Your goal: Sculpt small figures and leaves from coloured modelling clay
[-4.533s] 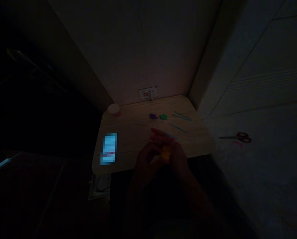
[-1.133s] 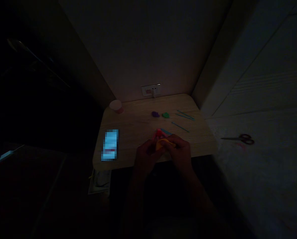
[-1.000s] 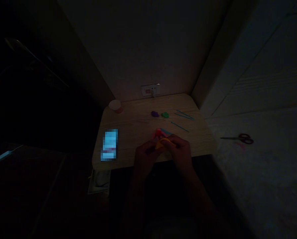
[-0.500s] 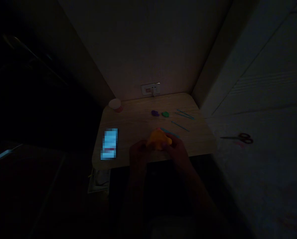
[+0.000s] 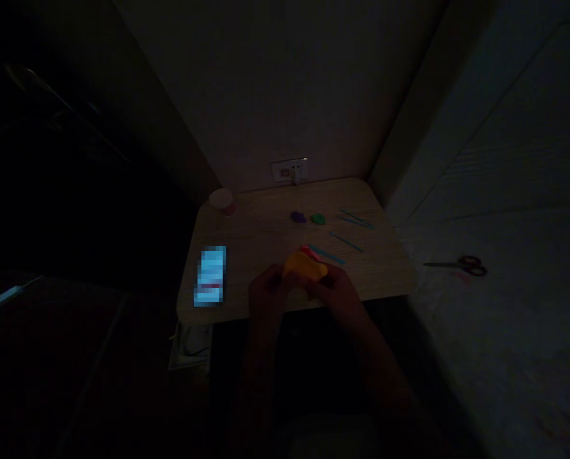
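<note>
The scene is very dark. Both of my hands meet over the near edge of a small wooden table (image 5: 256, 233). My left hand (image 5: 266, 298) and my right hand (image 5: 335, 294) have their fingers closed round a soft orange lump (image 5: 304, 266) held between them. A small red piece (image 5: 308, 250) lies just behind the lump, beside a thin teal stick (image 5: 327, 255).
A lit phone (image 5: 211, 275) lies at the table's left front. Purple (image 5: 298, 217) and green (image 5: 318, 219) lumps, more teal sticks (image 5: 354, 220), a small cup (image 5: 221, 199) and a wall socket (image 5: 289, 171) sit further back. Scissors (image 5: 460, 264) lie on the pale surface to the right.
The orange lump has come up from between my palms and now shows flattened and wider at my fingertips. My hands have shifted slightly left.
</note>
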The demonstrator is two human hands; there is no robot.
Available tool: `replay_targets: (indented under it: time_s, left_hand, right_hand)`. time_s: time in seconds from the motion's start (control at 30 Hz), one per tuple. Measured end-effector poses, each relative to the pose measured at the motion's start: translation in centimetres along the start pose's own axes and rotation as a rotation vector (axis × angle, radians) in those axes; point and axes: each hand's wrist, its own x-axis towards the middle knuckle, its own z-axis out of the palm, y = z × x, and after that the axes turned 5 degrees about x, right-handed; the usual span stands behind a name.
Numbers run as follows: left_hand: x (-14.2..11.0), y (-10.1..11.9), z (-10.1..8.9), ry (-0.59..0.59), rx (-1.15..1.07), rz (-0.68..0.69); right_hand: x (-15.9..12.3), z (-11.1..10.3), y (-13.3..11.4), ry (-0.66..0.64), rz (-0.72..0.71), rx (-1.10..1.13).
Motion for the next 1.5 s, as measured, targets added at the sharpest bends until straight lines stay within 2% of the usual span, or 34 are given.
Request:
replay_targets:
  time_s: [0.2, 0.5, 0.7, 0.83, 1.0, 1.07, 1.23, 1.5]
  left_hand:
    - [-0.3, 0.3, 0.3, 0.049, -0.045, 0.025]
    - [-0.1, -0.7, 0.1, 0.106, -0.122, -0.072]
    - [0.0, -0.4, -0.2, 0.041, -0.180, -0.153]
    - [0.0, 0.1, -0.5, 0.014, -0.214, -0.123]
    - [-0.1, 0.8, -1.0, -0.093, -0.081, -0.163]
    - [-0.2, 0.9, -1.1, -0.075, -0.011, -0.188]
    - [-0.1, 0.8, -0.7, -0.003, 0.021, -0.183]
    - [-0.2, 0.0, -0.4, 0.041, -0.076, -0.187]
  right_hand:
    - [-0.1, 0.3, 0.4, -0.005, -0.013, -0.072]
    - [-0.3, 0.2, -0.3, -0.003, 0.026, -0.053]
    - [-0.3, 0.2, -0.4, -0.034, 0.043, -0.029]
    - [-0.2, -0.3, -0.2, -0.063, 0.083, -0.033]
    - [-0.2, -0.9, 0.1, -0.173, 0.100, -0.107]
    - [-0.2, -0.9, 0.2, -0.186, 0.051, -0.145]
    - [0.0, -0.8, 0.4, -0.080, -0.067, -0.186]
    - [-0.2, -1.0, 0.2, 0.003, -0.017, -0.121]
